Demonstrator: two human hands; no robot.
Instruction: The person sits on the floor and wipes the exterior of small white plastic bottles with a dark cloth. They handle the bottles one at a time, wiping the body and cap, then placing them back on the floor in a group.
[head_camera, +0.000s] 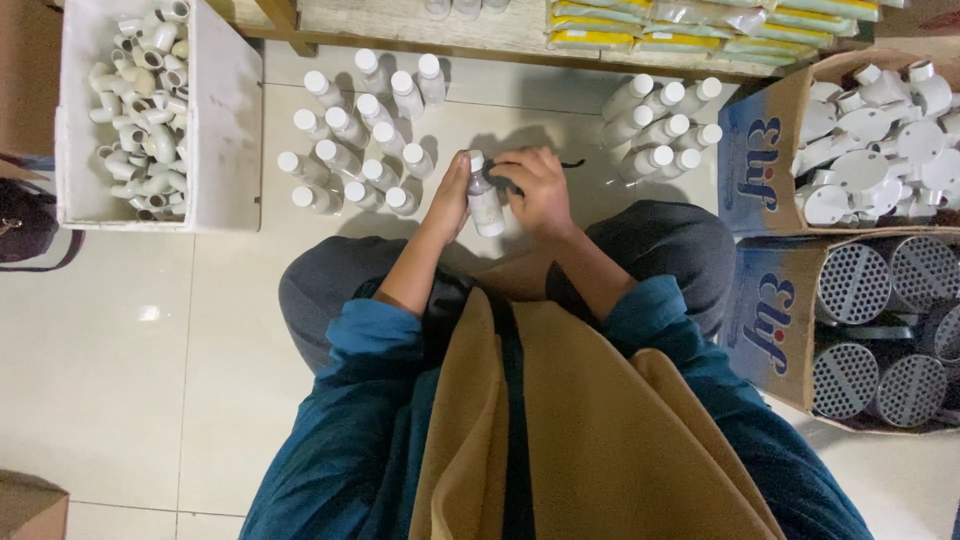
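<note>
A small white bottle with a white cap (485, 197) is held between both hands above the tiled floor. My left hand (450, 195) cups its left side with fingers along the body. My right hand (537, 188) grips its right side and also pinches a thin dark object, possibly a pen, near the cap. Several matching white bottles (360, 130) stand in a cluster on the floor just left of my hands. Another group of the same bottles (660, 125) lies to the right. My knees in dark trousers frame the hands.
A white crate of white pipe elbows (145, 100) sits far left. At right stand a cardboard box of white round fittings (880, 130) and one of perforated metal discs (880, 330). Yellow packets (700, 25) lie on a wooden shelf at the top.
</note>
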